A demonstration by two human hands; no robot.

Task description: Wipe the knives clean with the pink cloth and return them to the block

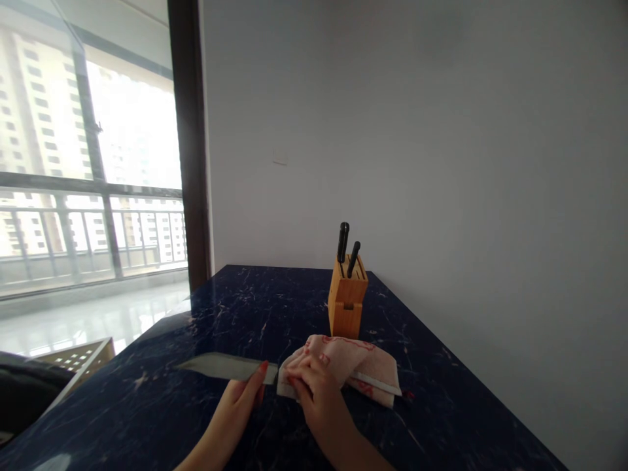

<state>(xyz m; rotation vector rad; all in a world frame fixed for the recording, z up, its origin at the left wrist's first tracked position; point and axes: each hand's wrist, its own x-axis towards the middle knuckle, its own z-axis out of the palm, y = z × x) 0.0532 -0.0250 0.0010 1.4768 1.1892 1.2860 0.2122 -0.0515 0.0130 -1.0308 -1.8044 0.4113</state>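
A knife (pixel 216 365) with a broad steel blade is held above the dark table, its tip toward the left. My left hand (pixel 248 391) pinches the blade near its handle end, thumb on the near face. A pink cloth (pixel 366 360) with red markings wraps around the handle side, so the handle is mostly hidden. My right hand (pixel 314 386) is closed over the cloth at that end, fingers bent. The cloth's loose part drapes to the right.
Behind the cloth stands a wooden knife block (pixel 347 304) with two black-handled knives (pixel 343 242) in its slots. The dark marbled table (pixel 265 301) runs back to a pale wall. At the left are a window and a chair (pixel 73 373) beside the table edge.
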